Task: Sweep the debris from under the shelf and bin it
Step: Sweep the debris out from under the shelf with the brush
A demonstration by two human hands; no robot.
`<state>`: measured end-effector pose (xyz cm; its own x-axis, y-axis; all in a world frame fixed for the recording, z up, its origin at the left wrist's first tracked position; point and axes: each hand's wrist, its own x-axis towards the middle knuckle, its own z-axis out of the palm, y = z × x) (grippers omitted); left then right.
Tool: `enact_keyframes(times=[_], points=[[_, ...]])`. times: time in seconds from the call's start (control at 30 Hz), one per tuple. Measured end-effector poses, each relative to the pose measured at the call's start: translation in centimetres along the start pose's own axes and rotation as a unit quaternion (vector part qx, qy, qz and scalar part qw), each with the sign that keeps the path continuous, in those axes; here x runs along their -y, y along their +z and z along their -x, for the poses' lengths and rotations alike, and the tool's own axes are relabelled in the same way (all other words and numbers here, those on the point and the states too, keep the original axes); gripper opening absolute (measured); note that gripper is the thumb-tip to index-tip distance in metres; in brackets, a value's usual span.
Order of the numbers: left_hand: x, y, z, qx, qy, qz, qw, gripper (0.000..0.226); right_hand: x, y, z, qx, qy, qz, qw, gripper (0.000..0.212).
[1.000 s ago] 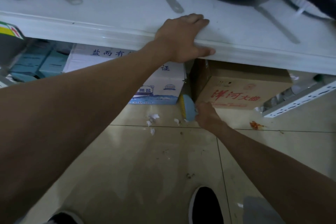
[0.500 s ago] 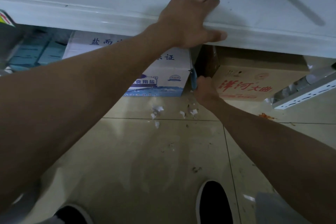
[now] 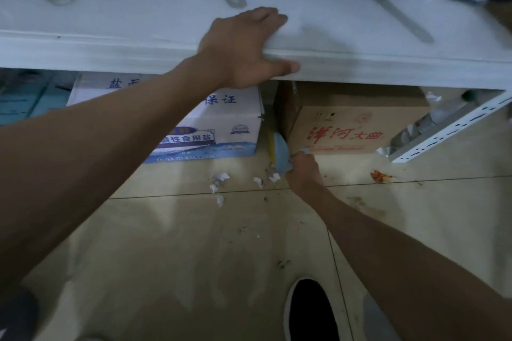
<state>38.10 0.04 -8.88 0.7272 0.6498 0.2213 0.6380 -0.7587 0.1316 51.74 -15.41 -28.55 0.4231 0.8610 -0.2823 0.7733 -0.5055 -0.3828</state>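
White paper scraps on floor tiles before white salt box, feather-light, will scatter; sweep, don't pinch | left hand clamped on shelf edge | blue brush in box gap, long axis near upright, yellow bristles facing left, stiff; right hand gripping its handle end | brown carton

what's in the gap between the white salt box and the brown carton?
Head view: the blue brush, gripped by the right hand, sits in the gap between white box and brown carton. Deeper in, the gap is too dark to tell.
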Motion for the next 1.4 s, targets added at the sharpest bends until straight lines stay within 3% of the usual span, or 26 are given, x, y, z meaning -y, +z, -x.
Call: enact_keyframes(times=[0.2,0.43,0.6,0.77,0.9,1.13,1.4], points=[[-0.5,-0.5,0.2,0.015,-0.020,0.010,1.000,0.087,1.2,-0.7,0.9,-0.038,-0.011,-0.004,0.999,0.030],[-0.4,-0.3,0.1,0.025,-0.019,0.005,0.999,0.087,4.8,-0.6,-2.6,-0.115,-0.051,-0.129,0.984,0.016],[-0.2,0.1,-0.1,0.012,-0.016,-0.013,1.000,0.086,6.4,0.1,-7.2,-0.134,0.008,-0.134,0.982,0.013],[0.0,0.8,-0.3,-0.034,-0.001,-0.036,0.999,0.084,7.3,0.7,-9.6,-0.122,0.030,-0.123,0.984,0.028],[0.1,1.2,-0.2,-0.060,0.011,-0.051,0.997,0.082,7.0,1.9,-9.7,-0.110,0.044,-0.112,0.987,0.028],[0.0,0.8,-0.2,-0.032,0.006,-0.039,0.999,0.085,5.7,3.0,-6.5,-0.099,0.061,-0.132,0.984,0.016],[-0.1,0.4,0.0,-0.005,-0.002,-0.022,1.000,0.087,4.1,4.2,0.6,-0.085,0.107,-0.175,0.975,0.024]])
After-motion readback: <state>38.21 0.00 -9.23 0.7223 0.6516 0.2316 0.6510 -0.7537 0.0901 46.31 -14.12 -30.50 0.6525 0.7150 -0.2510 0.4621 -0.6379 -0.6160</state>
